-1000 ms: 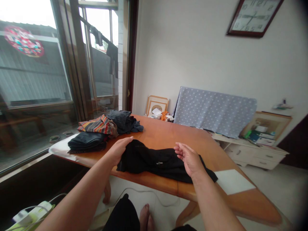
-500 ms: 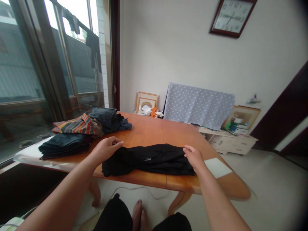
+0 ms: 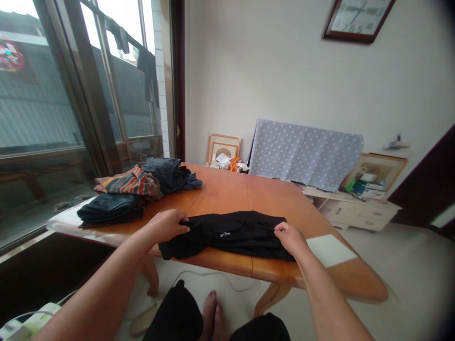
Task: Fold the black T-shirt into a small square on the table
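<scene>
A black garment (image 3: pixel 234 239) with a small pale logo lies folded in a long strip along the near edge of the wooden table (image 3: pixel 227 189). Its exact kind I cannot make out. My left hand (image 3: pixel 170 224) pinches its upper left end, thumb against fingers. At the right end, my right hand (image 3: pixel 289 235) is closed on the cloth in a fingertip pinch. The fabric between both hands rests on the table, its lower edge near the table's rim.
Dark folded clothes (image 3: pixel 111 208), a striped cloth (image 3: pixel 130 182) and bluish clothes (image 3: pixel 167 173) are piled on the left. A white sheet (image 3: pixel 331 249) lies right of the garment. Behind stand a dotted cover (image 3: pixel 305 151) and a low white cabinet (image 3: pixel 359 213).
Both hands have closed more firmly on the black garment's ends, the right fingers now curled into a pinch. The camera view has shifted slightly, moving the scene right.
</scene>
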{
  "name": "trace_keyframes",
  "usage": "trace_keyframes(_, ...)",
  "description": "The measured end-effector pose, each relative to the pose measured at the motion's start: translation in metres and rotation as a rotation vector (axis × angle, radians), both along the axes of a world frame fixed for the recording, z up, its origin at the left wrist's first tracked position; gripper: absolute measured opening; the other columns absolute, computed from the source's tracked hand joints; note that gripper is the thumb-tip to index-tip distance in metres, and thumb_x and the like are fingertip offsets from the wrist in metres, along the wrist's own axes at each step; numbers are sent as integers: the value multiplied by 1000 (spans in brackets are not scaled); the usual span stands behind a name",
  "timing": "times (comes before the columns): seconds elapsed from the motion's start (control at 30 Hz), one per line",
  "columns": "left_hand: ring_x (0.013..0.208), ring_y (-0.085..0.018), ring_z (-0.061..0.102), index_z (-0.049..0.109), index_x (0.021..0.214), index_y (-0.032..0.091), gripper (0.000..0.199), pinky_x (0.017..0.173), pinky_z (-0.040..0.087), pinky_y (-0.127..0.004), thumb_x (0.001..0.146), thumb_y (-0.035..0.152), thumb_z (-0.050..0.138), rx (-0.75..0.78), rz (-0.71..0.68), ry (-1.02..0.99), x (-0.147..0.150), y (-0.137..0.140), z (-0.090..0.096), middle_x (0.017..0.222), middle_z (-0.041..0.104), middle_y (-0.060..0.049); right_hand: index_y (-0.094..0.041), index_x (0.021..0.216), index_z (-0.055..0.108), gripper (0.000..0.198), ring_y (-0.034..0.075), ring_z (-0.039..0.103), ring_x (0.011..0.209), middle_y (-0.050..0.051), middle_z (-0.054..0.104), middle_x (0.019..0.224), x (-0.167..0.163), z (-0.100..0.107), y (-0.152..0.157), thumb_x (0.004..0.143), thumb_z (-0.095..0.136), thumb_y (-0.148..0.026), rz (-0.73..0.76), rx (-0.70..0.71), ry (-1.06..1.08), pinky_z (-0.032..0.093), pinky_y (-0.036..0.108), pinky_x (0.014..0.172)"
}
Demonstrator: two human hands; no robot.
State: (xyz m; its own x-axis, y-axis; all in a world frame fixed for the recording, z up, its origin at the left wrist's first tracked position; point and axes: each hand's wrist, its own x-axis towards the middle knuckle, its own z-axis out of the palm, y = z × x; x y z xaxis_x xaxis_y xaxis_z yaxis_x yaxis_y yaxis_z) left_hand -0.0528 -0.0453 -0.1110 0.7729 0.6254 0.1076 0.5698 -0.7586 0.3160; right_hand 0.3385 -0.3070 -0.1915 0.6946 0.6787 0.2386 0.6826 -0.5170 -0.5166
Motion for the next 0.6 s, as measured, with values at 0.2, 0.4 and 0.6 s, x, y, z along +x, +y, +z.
trace_keyframes(0.2,75,-22,62,69,84,23,16,68,42,-30,79,34,59,-59,-56,-223,3,4,3,81,68,-3,-26,80,70,15,21,64,78,3,71,86,0,15,-3,77,56,-31,-54,107,-122,46,30,69)
trace_keyframes(0.4,67,-18,59,64,88,22,20,62,44,-27,80,40,63,-337,33,-588,3,2,2,74,64,0,-26,85,67,16,19,68,78,4,70,111,-12,25,3,78,55,-33,-83,327,-66,50,31,75)
trace_keyframes(0.6,63,-14,56,62,92,22,30,58,42,-24,78,47,69,-480,136,-766,-6,12,-1,71,62,3,-23,89,62,19,17,68,62,0,69,81,-12,29,1,80,58,-39,25,381,233,49,28,64)
